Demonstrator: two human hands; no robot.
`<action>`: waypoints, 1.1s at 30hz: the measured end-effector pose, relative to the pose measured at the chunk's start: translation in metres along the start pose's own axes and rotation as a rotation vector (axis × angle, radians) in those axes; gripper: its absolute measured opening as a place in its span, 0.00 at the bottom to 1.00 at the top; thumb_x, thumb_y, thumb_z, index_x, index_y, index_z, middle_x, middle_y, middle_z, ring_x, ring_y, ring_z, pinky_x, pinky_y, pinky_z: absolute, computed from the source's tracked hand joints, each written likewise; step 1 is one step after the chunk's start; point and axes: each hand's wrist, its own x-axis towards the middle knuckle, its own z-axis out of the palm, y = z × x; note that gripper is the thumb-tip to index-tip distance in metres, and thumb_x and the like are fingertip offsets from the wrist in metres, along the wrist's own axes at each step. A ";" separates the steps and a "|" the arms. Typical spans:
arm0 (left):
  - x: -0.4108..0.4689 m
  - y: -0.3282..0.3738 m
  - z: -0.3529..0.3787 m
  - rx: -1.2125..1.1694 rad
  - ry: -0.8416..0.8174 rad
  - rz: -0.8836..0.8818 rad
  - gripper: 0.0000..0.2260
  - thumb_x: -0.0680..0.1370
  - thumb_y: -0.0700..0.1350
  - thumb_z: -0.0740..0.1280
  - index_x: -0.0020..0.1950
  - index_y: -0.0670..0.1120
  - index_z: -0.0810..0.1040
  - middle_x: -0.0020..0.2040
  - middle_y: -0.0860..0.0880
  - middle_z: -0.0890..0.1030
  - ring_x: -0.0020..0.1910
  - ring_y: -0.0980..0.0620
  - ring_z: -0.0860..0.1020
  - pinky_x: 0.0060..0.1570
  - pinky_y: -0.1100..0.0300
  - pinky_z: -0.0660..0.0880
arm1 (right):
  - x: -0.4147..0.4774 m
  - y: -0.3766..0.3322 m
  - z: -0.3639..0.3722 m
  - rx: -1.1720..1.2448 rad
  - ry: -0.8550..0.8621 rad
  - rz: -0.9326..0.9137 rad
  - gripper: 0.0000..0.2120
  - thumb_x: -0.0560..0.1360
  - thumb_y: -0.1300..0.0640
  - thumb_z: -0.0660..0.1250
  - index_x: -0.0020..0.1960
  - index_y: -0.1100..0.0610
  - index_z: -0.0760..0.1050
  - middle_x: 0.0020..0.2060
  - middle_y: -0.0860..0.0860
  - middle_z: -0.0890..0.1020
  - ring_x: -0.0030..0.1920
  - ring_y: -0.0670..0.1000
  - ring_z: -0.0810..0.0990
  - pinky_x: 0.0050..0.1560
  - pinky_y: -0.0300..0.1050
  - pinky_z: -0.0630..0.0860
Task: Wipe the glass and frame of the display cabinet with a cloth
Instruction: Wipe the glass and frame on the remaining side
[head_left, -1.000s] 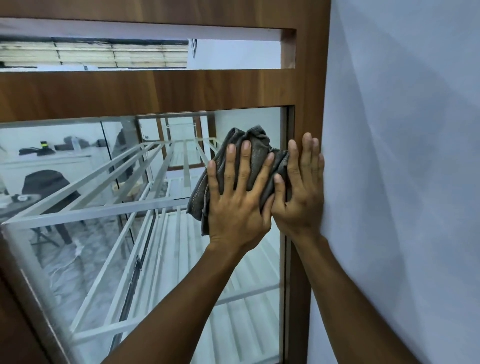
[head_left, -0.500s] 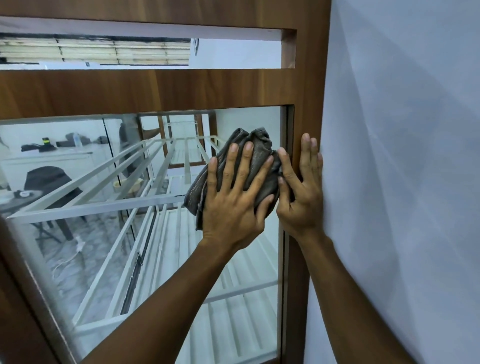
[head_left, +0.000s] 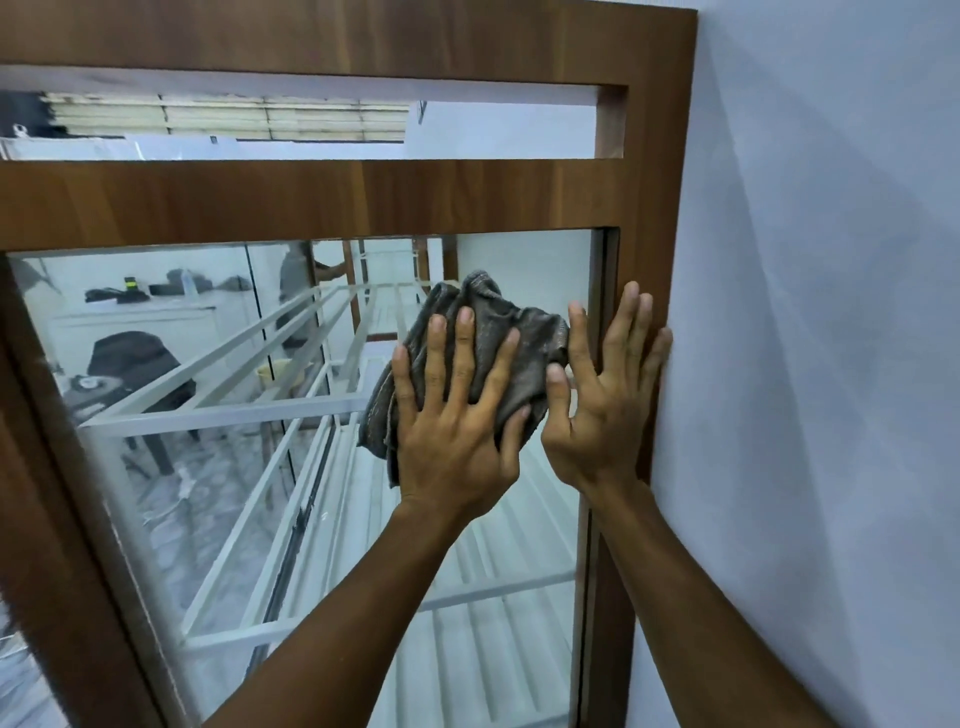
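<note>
Both hands are working the glass pane's (head_left: 218, 467) upper right corner: the left hand (head_left: 457, 431) is pressing the grey cloth (head_left: 498, 332) flat with spread fingers, the right hand (head_left: 608, 410) is bracing, fingers spread, on the wooden frame (head_left: 654, 208). Most glass and frame seemingly remain.

Single head-worn wide-angle view, no second camera, so no overlap to report. It looks forward and slightly up, close to the cabinet front: the wooden frame (head_left: 322, 200) fills the top and left edges, the glass (head_left: 171, 415) takes the centre and lower left. A white wall (head_left: 831, 312) fills the right side, running from near to far. Both forearms enter from the bottom edge, with the hands at mid-frame, right of centre. Straight frame edges bow near the borders from lens distortion. Reflections in the glass show a room behind the wearer.
</note>
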 end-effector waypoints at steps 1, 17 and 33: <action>0.000 -0.006 -0.002 0.003 -0.002 0.033 0.31 0.83 0.61 0.61 0.84 0.51 0.62 0.85 0.41 0.54 0.85 0.41 0.48 0.82 0.37 0.45 | 0.000 -0.007 0.003 -0.011 0.000 -0.005 0.26 0.83 0.52 0.55 0.80 0.58 0.64 0.81 0.64 0.57 0.83 0.62 0.50 0.81 0.65 0.44; -0.055 -0.141 -0.052 0.115 0.070 -0.149 0.32 0.81 0.61 0.61 0.83 0.50 0.63 0.84 0.39 0.57 0.84 0.37 0.53 0.81 0.35 0.49 | -0.035 -0.117 0.056 0.066 -0.101 -0.141 0.29 0.82 0.53 0.61 0.82 0.55 0.60 0.81 0.62 0.58 0.82 0.65 0.53 0.78 0.74 0.42; -0.068 -0.170 -0.067 0.109 0.075 -0.367 0.32 0.83 0.59 0.57 0.84 0.47 0.60 0.84 0.36 0.51 0.84 0.35 0.47 0.80 0.33 0.47 | -0.042 -0.158 0.071 0.154 -0.117 -0.295 0.26 0.83 0.53 0.60 0.80 0.56 0.64 0.81 0.61 0.60 0.82 0.63 0.56 0.80 0.67 0.45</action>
